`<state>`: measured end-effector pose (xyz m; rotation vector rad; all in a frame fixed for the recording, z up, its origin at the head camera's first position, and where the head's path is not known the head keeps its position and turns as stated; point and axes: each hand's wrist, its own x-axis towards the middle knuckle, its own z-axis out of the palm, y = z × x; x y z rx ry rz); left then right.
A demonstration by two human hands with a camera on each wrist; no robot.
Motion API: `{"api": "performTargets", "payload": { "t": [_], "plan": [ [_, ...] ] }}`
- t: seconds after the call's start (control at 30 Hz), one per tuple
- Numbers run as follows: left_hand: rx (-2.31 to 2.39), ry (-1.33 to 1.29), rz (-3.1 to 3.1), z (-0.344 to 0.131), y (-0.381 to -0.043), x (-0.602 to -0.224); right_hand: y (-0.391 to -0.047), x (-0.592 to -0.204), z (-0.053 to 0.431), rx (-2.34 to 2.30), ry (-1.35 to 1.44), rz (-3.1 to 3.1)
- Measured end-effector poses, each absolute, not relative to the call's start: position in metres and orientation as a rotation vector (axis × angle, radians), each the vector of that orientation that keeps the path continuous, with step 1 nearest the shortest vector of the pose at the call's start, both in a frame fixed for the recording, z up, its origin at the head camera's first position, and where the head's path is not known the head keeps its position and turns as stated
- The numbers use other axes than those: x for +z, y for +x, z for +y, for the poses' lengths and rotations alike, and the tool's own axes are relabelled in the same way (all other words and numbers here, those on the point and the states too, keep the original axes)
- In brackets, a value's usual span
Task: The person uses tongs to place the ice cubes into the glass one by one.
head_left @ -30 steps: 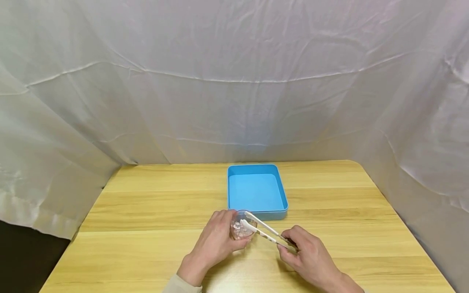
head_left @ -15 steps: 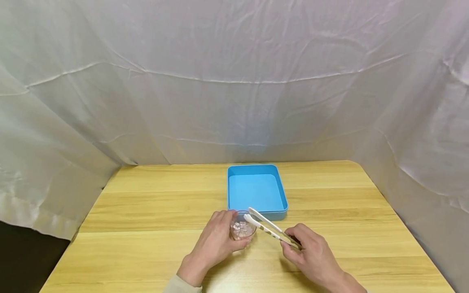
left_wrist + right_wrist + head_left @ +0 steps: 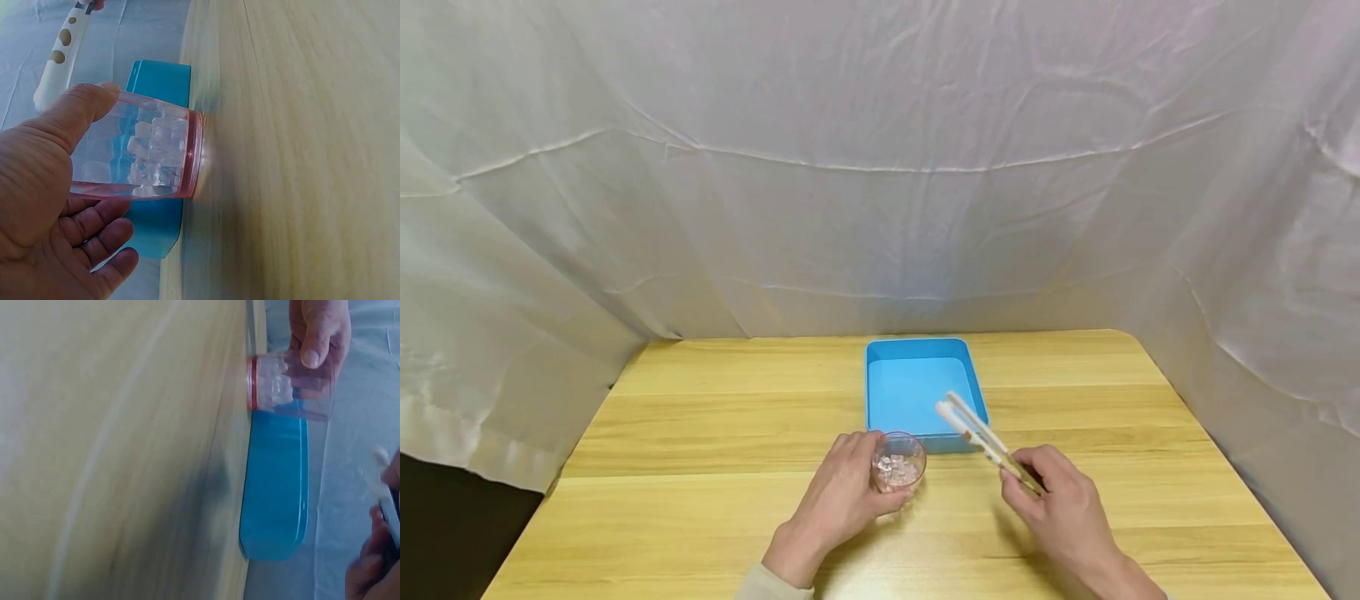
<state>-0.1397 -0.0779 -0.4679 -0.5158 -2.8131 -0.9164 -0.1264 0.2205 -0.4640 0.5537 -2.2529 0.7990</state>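
Note:
A clear plastic cup [image 3: 917, 460] with a pinkish rim and base stands upright on the table. Several clear, ice-like cubes [image 3: 150, 147] fill its lower part. My left hand [image 3: 838, 493] holds the cup from its left side, thumb and forefinger around it. In my right hand [image 3: 1066, 510] is a pair of white tongs [image 3: 989, 435] with brown spots. Their tips are close together, raised over the right front part of a blue square tray [image 3: 917, 392]. Whether anything sits between the tips is too blurred to tell.
The blue tray is just behind the cup on the wood-grain table [image 3: 700, 433]. Pale grey cloth [image 3: 880, 208] hangs along the back and both sides. A dark area [image 3: 460, 525] lies beyond the table's left edge.
The tongs have left the cup's mouth, moving right, up and away until their tips are over the tray. My right hand moved right with them. The left hand and cup stayed put.

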Motion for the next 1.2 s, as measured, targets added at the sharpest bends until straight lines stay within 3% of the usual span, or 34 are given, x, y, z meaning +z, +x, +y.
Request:
{"api": "performTargets", "payload": {
  "t": [0.2, 0.67, 1.2],
  "plan": [
    [-0.919, -0.515, -2.814, -0.078, -0.139, -0.468, -0.132, -0.452, 0.239, 0.744, 0.141, -2.392],
    [-0.921, -0.511, -2.817, -0.077, -0.139, -0.468, -0.158, -0.456, 0.330, 0.603, -0.363, -2.876],
    [-0.935, -0.510, -2.826, -0.077, -0.140, -0.468, -0.165, -0.457, 0.367, 0.517, -0.422, -3.092]
  ]
}}
